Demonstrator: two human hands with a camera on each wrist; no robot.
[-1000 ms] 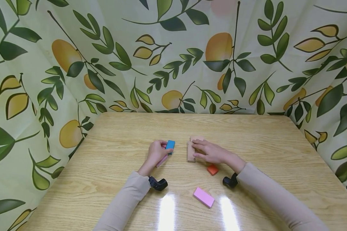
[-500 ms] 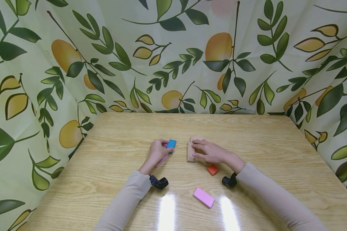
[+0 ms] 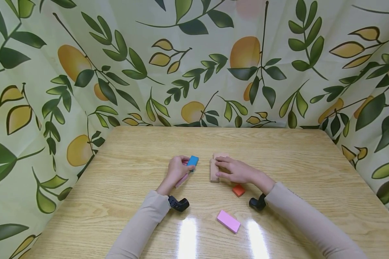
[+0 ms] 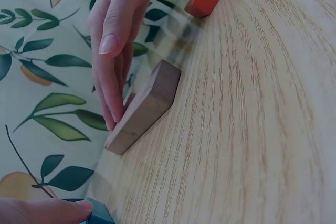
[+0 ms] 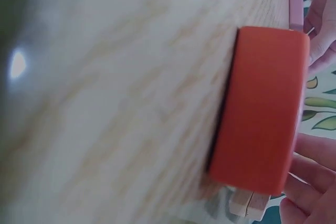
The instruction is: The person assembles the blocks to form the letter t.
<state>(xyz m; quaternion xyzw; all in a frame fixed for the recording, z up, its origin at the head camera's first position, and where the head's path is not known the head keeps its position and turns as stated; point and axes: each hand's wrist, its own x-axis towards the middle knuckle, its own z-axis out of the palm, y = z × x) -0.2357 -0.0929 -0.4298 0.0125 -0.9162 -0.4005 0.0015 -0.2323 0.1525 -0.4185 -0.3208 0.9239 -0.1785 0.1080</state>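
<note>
In the head view, my left hand (image 3: 177, 168) pinches a blue block (image 3: 192, 163) between thumb and fingers. The thumb on the blue block (image 4: 100, 213) also shows at the bottom of the left wrist view. Under that hand lies a flat pink block (image 3: 181, 180), partly covered by it. To the right, a plain wooden block (image 3: 214, 172) points away from me, with a second wooden block (image 3: 221, 155) across its far end. My right hand (image 3: 236, 171) rests its fairly straight fingertips on the wooden blocks from the right side.
A red block (image 3: 238, 190) lies just below my right hand and looms large in the right wrist view. Nearer to me is another pink block (image 3: 228, 221). Leaf-patterned cloth (image 3: 194, 72) hangs behind and beside the wooden table (image 3: 142, 144).
My left hand has shifted slightly to the right and away from me, carrying the blue block closer to the wooden blocks. The right hand has stayed in place.
</note>
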